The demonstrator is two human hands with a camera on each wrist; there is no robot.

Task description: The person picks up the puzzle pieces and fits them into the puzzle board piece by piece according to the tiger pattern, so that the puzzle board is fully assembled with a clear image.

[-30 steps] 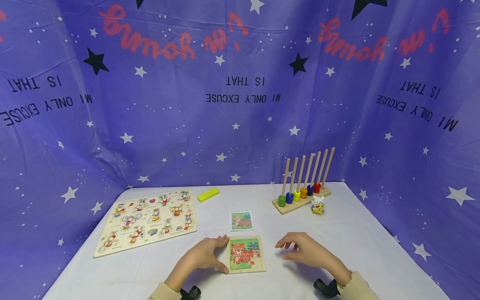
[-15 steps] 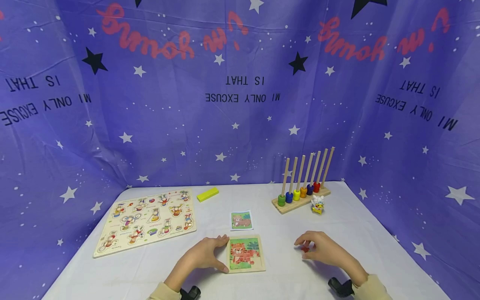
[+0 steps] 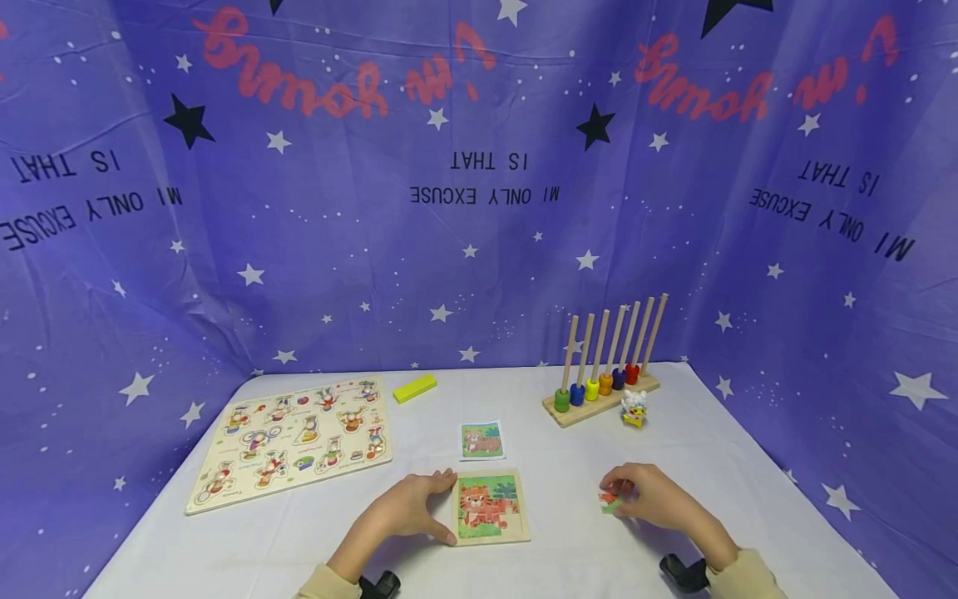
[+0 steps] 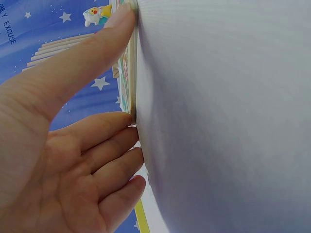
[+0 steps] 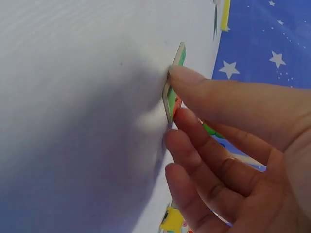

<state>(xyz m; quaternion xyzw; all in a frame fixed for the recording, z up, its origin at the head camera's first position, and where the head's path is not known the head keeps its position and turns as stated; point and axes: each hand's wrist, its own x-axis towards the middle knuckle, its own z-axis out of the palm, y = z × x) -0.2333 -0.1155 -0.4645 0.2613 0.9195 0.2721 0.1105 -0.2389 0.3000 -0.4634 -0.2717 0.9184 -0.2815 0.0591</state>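
Observation:
In the head view a square wooden tiger jigsaw puzzle (image 3: 486, 503) lies at the front middle of the table; its lower right part shows bare pale wood. My left hand (image 3: 415, 505) rests at its left edge, fingertips by the far corner and thumb by the near one. In the left wrist view its fingers (image 4: 109, 165) are nearly straight and touch the thin puzzle edge (image 4: 132, 73). To the right of the puzzle, my right hand (image 3: 649, 497) pinches a green and red puzzle piece (image 3: 608, 503). The right wrist view shows this piece (image 5: 170, 99) on edge at the thumb tip.
A small tiger picture card (image 3: 482, 441) lies just beyond the puzzle. At left is a large peg puzzle board (image 3: 299, 445), near a yellow block (image 3: 415, 388). A bead rack with upright rods (image 3: 602, 399) and a small figurine (image 3: 634, 409) stand back right, before a purple curtain (image 3: 479, 249).
My right hand has moved to the right, away from the puzzle, and a red and green piece has come into view at its fingertips. The left hand and the puzzle have stayed in place.

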